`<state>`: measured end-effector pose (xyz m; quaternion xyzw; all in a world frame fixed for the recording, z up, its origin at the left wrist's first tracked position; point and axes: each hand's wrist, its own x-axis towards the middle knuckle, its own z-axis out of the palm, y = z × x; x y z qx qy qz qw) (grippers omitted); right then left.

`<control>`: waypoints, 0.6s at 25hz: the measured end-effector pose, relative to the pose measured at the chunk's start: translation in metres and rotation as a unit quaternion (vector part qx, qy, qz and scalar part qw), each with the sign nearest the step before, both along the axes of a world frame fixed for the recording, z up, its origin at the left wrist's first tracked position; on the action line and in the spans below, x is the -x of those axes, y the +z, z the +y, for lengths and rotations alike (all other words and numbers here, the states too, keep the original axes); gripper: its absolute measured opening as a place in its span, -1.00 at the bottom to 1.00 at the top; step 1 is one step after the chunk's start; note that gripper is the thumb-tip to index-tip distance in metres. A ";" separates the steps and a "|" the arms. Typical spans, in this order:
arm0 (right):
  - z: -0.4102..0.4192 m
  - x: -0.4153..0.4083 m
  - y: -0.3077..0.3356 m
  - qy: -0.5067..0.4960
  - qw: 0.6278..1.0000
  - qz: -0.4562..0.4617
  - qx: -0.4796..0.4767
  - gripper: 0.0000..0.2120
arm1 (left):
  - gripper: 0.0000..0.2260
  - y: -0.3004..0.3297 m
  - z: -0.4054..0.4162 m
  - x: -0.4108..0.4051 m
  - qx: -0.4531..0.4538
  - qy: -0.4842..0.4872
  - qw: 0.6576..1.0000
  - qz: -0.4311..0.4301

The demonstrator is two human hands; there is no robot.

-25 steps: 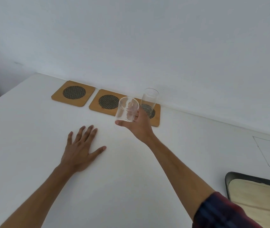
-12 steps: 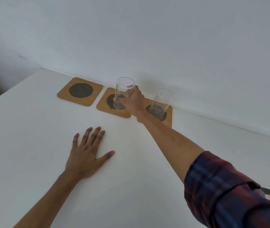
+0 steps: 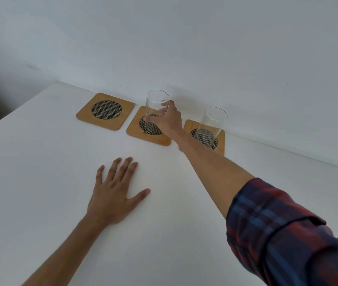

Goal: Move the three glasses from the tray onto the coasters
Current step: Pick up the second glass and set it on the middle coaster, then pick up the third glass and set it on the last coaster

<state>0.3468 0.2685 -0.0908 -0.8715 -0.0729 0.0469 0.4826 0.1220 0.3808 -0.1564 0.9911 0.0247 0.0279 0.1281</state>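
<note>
Three square wooden coasters with dark mesh centres lie in a row against the wall. The left coaster [image 3: 105, 111] is bare. On the middle coaster [image 3: 135, 130] stands a clear glass [image 3: 155, 108], upright, with my right hand [image 3: 169, 121] wrapped around its right side. Another clear glass [image 3: 211, 125] stands alone on the right coaster [image 3: 220, 142]. My left hand [image 3: 115, 193] rests flat on the white table, fingers spread, in front of the coasters. The tray and any third glass are out of view.
The white table [image 3: 40, 182] meets a white wall just behind the coasters. The table's left edge runs diagonally at the far left, with a dark area beyond it.
My right hand has carried the glass from mid-air in front of the right coaster leftwards and down onto the middle coaster. The view has shifted left, so the tray has left the frame.
</note>
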 end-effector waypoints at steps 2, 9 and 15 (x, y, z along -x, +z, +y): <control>-0.002 0.002 0.007 0.012 0.999 0.030 0.000 0.02 | -0.26 0.001 0.000 0.000 0.002 0.001 1.000 -0.003; -0.042 0.069 0.034 -0.013 0.997 -0.081 -0.013 -0.20 | -0.25 0.002 -0.001 0.002 0.003 -0.006 1.000 0.001; -0.107 0.164 0.047 0.019 0.992 -0.118 -0.030 -0.84 | -0.24 0.005 -0.002 0.003 0.008 -0.005 1.000 -0.004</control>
